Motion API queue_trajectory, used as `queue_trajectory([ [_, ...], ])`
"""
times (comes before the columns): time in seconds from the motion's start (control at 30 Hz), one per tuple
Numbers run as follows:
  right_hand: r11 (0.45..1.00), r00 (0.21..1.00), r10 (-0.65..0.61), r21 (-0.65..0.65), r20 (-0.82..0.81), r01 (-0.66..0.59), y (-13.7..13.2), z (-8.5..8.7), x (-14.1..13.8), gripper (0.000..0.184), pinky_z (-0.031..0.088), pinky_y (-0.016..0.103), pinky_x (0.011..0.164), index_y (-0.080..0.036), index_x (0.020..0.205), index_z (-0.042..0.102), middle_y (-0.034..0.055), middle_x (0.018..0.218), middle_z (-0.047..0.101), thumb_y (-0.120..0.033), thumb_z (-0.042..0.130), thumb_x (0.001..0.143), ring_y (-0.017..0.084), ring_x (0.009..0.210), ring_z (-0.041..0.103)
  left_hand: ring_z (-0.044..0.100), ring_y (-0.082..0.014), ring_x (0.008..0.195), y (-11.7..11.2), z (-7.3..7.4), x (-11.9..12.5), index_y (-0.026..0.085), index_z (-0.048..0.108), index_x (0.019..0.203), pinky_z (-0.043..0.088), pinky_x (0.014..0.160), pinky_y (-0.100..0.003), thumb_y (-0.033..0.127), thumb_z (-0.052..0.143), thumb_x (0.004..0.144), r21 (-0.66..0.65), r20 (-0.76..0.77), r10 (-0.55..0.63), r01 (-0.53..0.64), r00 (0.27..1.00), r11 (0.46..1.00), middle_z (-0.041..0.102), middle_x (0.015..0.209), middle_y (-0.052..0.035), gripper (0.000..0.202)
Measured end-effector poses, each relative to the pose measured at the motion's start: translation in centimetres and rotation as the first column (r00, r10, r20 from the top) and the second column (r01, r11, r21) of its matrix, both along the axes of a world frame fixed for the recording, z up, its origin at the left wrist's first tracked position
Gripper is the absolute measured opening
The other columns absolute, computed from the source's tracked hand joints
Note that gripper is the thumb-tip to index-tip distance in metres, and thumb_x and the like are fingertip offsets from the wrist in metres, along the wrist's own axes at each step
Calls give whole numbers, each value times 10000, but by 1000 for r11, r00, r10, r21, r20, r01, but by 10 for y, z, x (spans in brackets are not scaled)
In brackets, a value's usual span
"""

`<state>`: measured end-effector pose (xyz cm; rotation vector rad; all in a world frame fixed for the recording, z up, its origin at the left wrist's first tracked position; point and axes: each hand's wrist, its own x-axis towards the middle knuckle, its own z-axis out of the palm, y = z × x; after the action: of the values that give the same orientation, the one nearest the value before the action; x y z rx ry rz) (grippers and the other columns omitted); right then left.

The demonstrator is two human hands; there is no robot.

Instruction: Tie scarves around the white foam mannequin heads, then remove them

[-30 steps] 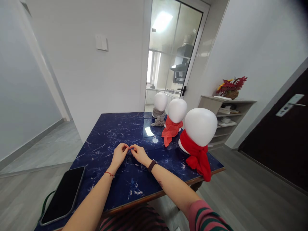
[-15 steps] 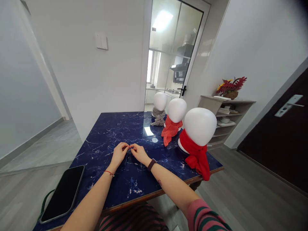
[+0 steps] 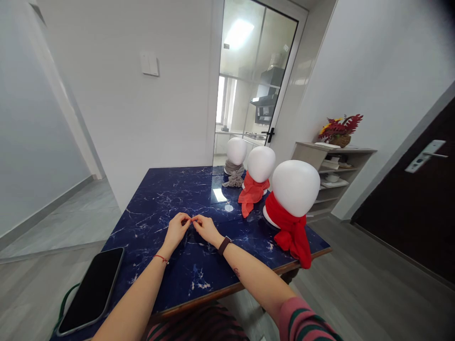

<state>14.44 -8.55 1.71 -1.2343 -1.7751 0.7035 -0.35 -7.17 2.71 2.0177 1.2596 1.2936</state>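
My left hand [image 3: 177,228] and my right hand [image 3: 206,228] meet at the fingertips just above the blue marbled table [image 3: 170,189]. On both, thumb and index finger are pinched together, and no object shows between them. To the right, three white mannequin heads stand in a row. The nearest head [image 3: 295,185] wears a bright red scarf [image 3: 284,213], knotted, with its end hanging over the table edge. A coral scarf [image 3: 250,192] is tied around the middle head [image 3: 261,163]. Around the farthest head [image 3: 236,150] is a grey scarf [image 3: 234,173], also knotted.
A large black phone-like device [image 3: 92,289] with a green cord [image 3: 66,300] lies at the table's left front corner. Behind the table are a wall and a glass door [image 3: 245,90]. A shelf unit [image 3: 302,150] with a flower basket [image 3: 339,139] stands at the right.
Both hands keep the same fingertip-to-fingertip pose. The view has shifted very slightly; the heads and scarves have not moved.
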Motion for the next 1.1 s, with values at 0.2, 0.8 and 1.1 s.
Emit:
queue_trajectory([
  [0.2, 1000, 1000, 1, 3, -3, -1, 1, -1, 0, 223, 351, 203, 523, -193, 964, 651, -62, 518, 505, -183, 478, 825, 100, 479, 450, 608, -179, 749, 1, -2, 0, 203, 653, 710, 494, 698, -304, 320, 528, 764, -6, 12, 6, -6, 1000, 1000, 652, 813, -53, 180],
  [0.8, 1000, 999, 24, 14, -40, -23, -1, 1, 1, 189, 327, 191, 510, -200, 952, 610, -79, 510, 475, -173, 476, 821, 88, 462, 420, 657, -210, 756, 14, -11, -5, 177, 709, 747, 506, 733, -333, 431, 610, 703, -196, 189, -59, 97, 980, 976, 720, 796, -68, 276],
  [1.1, 999, 999, 34, 13, -34, -34, -3, 4, 0, 181, 323, 191, 517, -189, 949, 605, -83, 508, 474, -164, 480, 821, 84, 459, 413, 633, -204, 769, 14, -13, -5, 172, 698, 737, 479, 757, -331, 380, 591, 705, -197, 179, -47, 83, 983, 977, 698, 820, -71, 237],
])
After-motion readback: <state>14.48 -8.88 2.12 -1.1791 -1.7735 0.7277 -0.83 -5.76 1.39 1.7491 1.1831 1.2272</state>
